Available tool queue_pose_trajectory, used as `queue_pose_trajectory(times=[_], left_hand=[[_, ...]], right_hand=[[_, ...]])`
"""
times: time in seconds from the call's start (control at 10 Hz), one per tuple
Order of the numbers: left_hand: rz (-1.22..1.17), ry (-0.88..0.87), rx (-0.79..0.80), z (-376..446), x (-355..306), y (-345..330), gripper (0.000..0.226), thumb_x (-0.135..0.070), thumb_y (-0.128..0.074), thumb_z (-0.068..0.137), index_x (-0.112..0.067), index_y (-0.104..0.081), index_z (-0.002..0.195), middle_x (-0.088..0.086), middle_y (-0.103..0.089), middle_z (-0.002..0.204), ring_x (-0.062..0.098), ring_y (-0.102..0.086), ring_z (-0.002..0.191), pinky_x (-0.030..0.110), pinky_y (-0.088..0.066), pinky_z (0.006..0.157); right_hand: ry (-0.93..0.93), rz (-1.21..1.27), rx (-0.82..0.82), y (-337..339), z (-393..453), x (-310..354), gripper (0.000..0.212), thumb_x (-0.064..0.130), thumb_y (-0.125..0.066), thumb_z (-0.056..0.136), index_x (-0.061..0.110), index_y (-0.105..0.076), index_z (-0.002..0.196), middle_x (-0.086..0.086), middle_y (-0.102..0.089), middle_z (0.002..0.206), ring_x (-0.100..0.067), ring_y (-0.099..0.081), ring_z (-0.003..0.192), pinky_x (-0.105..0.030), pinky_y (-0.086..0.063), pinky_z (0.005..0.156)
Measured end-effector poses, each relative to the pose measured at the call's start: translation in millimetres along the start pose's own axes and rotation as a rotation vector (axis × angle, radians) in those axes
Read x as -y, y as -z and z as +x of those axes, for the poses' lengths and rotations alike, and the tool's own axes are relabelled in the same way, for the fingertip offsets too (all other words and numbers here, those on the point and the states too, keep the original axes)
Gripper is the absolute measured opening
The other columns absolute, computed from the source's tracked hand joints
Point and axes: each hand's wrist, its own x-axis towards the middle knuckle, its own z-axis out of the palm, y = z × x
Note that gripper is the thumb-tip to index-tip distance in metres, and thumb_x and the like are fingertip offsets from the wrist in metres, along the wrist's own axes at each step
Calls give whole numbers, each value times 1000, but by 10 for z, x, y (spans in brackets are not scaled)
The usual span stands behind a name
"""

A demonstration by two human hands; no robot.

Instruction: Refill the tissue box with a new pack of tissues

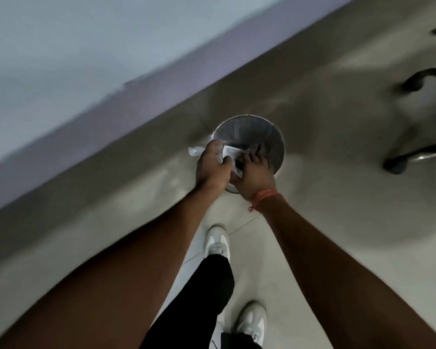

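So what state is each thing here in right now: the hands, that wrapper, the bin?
left hand: closed on crumpled clear wrapper, over the bin's rim
right hand: fingers curled on the same white-and-clear wrapping, over the bin
round bin: upright on the floor, open-topped, lined
wrapper: crumpled, not yet dropped
white shoes: on the floor

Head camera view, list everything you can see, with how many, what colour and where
waste bin: one, metallic grey, round, on the floor by the wall.
plastic wrapper: one, clear and white, crumpled, held over the bin.
chair base: two dark legs, right edge.
floor: beige tiles.
wall: pale, upper left.
shoes: two, white, bottom centre.
trouser leg: one, black.
wrist thread: one, orange, right wrist.
left hand: gripping the wrapper.
right hand: on the wrapper.
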Motion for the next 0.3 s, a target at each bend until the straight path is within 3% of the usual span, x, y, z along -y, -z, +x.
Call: queue_pose_trajectory(times=[0.1, 0.2, 0.3], left_hand=[[-37, 22, -47, -485, -235, 361, 42, -9, -58, 88, -17, -57, 130, 8, -67, 123, 24, -63, 113, 33, -50, 98], [-123, -16, -80, -1216, -756, 937, 34, -9, -59, 89, -15, -63, 122, 7, -72, 116, 19, -66, 102, 24, -50, 89], [-183, -92, -95, -1986, -1148, 1572, 20, -9, -59, 91, -8, -72, 106, 12, -75, 106, 13, -62, 86, 21, -47, 75]], right_hand=[[35, 394, -123, 535, -570, 308, 46, 28, -67, 83, 7, -62, 124, -13, -67, 124, -33, -60, 115, -39, -46, 99], [-35, 610, -137, 1412, -1255, 826, 36, 19, -71, 81, 8, -65, 115, -7, -72, 106, -23, -66, 96, -37, -53, 90], [-5, 782, -115, 2161, -1939, 1405, 35, 16, -71, 81, 6, -66, 114, -7, -72, 103, -15, -67, 88, -32, -56, 85]])
